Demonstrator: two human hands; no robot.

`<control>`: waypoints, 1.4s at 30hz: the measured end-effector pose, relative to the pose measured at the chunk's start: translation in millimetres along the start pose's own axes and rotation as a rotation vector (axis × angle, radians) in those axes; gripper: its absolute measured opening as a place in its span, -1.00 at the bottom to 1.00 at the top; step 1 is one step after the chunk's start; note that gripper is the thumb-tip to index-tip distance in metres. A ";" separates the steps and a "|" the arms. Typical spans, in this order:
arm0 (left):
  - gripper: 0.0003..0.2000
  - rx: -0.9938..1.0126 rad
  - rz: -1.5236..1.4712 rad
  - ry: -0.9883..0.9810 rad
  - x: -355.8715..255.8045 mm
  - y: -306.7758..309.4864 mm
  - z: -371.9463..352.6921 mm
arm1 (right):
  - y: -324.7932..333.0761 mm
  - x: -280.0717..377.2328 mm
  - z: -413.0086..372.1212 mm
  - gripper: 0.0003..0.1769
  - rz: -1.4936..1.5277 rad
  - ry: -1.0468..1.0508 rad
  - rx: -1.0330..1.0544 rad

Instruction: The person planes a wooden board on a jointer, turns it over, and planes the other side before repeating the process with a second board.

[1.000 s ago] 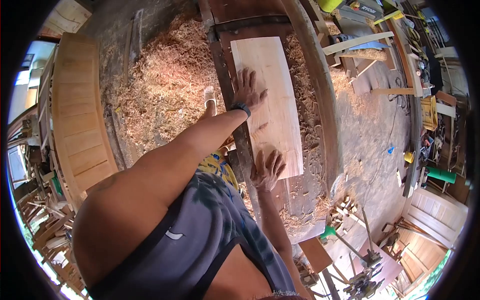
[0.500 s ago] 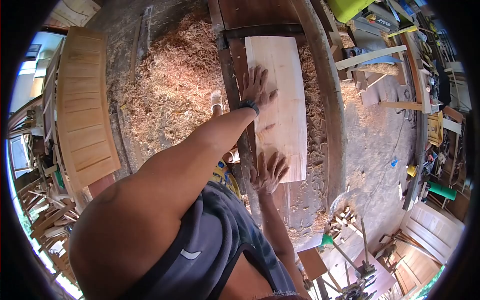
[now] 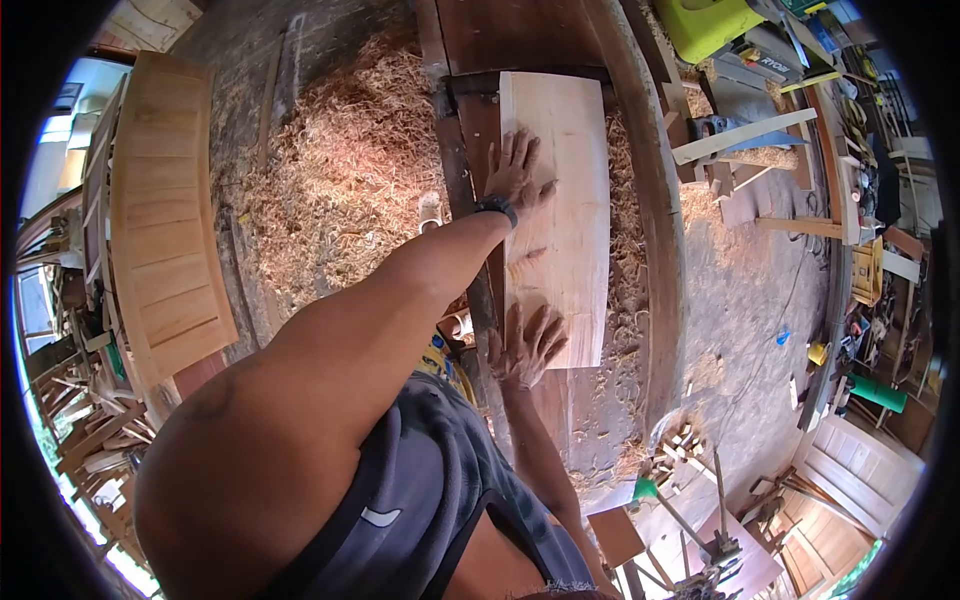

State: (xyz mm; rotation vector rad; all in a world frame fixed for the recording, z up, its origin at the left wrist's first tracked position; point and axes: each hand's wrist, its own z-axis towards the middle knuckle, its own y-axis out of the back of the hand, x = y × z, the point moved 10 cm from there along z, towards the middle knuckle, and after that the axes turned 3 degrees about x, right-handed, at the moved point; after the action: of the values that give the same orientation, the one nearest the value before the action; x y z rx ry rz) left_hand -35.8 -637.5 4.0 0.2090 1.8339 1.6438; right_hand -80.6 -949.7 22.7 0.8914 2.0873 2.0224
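Observation:
A pale wooden board [image 3: 575, 225] lies lengthwise on the dark wooden bench [image 3: 520, 35]. My left hand [image 3: 517, 170], with a dark band on the wrist, rests palm down on the board's left edge towards its far end. Its fingers are spread and the thumb points right. Nearer to me, my right hand [image 3: 526, 348] lies with spread fingers over the near left corner of the board. Neither hand holds anything. Reddish-brown marks [image 3: 528, 260] show on the wood between the hands.
Wood shavings [image 3: 340, 170] cover the floor left of the bench and fill the gap by its right rail [image 3: 655, 210]. A panelled wooden door [image 3: 170, 220] stands at the left. A handsaw [image 3: 755, 140], wood pieces and a lime-green item [image 3: 705, 18] are at the upper right.
The board has turned slightly clockwise: its far end has shifted right and its near end left. My right hand has moved a little left with it. The view has shifted slightly.

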 end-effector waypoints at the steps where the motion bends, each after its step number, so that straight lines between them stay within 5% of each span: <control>1: -0.09 0.010 -0.012 -0.002 -0.1 0.6 2.0 | 0.6 1.1 1.7 -0.22 -0.004 -0.006 0.000; 21: -0.11 0.009 -0.007 -0.085 -6.1 1.4 32.2 | -5.0 1.2 23.7 -0.15 -0.036 -0.040 0.007; 23: -0.11 0.006 -0.010 -0.096 -7.5 3.0 35.0 | -7.5 -13.4 23.6 -0.14 0.142 -0.011 0.027; 29: -0.10 0.037 0.031 -0.096 -8.2 1.5 41.9 | 18.2 -60.6 32.3 -0.10 -0.044 -0.044 -0.058; 42: -0.10 0.027 0.022 -0.122 -8.9 -2.2 57.4 | 20.4 -54.2 50.2 -0.01 -0.063 -0.081 -0.055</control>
State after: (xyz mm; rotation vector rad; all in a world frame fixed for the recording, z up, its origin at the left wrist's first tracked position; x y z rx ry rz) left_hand 3.9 -595.2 5.4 0.3346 1.7683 1.5865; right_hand -6.1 -932.0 19.0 0.8722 1.9818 1.9685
